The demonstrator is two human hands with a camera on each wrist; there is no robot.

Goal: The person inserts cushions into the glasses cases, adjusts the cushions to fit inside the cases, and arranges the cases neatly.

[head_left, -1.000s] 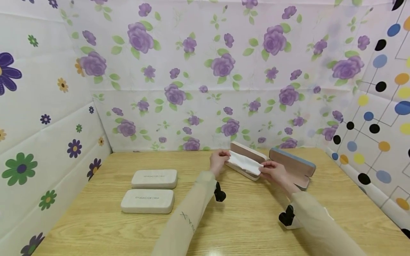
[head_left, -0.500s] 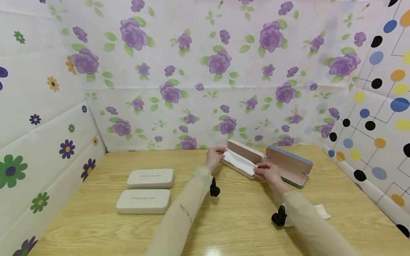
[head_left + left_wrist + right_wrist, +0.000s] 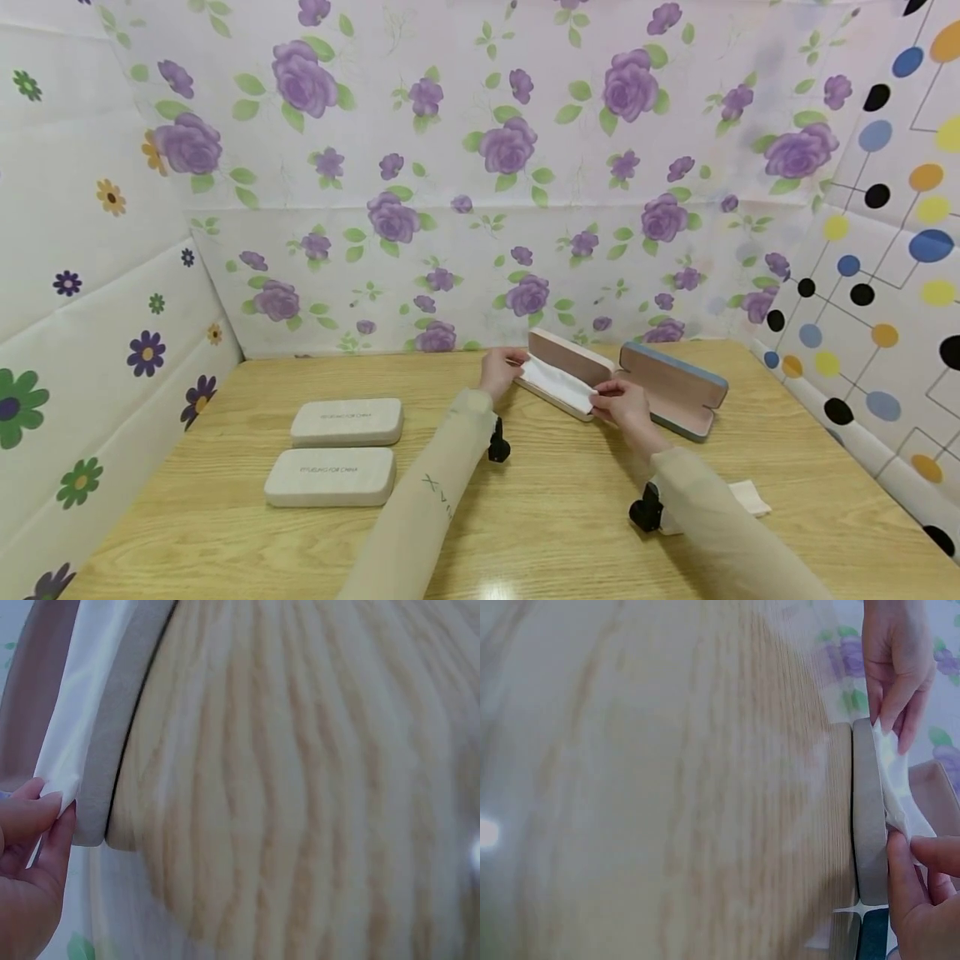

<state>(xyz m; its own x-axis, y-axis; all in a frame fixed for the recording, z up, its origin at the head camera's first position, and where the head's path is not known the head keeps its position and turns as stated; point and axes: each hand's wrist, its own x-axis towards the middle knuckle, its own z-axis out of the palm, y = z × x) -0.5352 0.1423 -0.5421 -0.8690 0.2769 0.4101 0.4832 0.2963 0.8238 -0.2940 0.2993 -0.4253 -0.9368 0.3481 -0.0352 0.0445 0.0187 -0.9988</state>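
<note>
A folded white cloth (image 3: 558, 383) lies along the inside of an open glasses case (image 3: 570, 358), whose lid stands up at the back. My left hand (image 3: 501, 372) pinches the cloth's left end between thumb and fingers, as the left wrist view also shows at the case's corner. At the other end my right hand (image 3: 624, 405) pinches the cloth near the right edge of the case. In the right wrist view the cloth (image 3: 894, 776) stretches between both hands, just inside the case's pale front wall (image 3: 868, 817).
Right of the case stands an open blue glasses case (image 3: 675, 392) with a pinkish lining. Two closed pale cases, a rear one (image 3: 347, 422) and a front one (image 3: 330, 477), lie at left. Another white cloth (image 3: 748, 497) lies partly under the right forearm. Patterned sheets (image 3: 450, 167) wall the table.
The cloth, held at both ends, has come down from above the case's front edge into the case. Both hands have lowered slightly with it. The head view has shifted a little.
</note>
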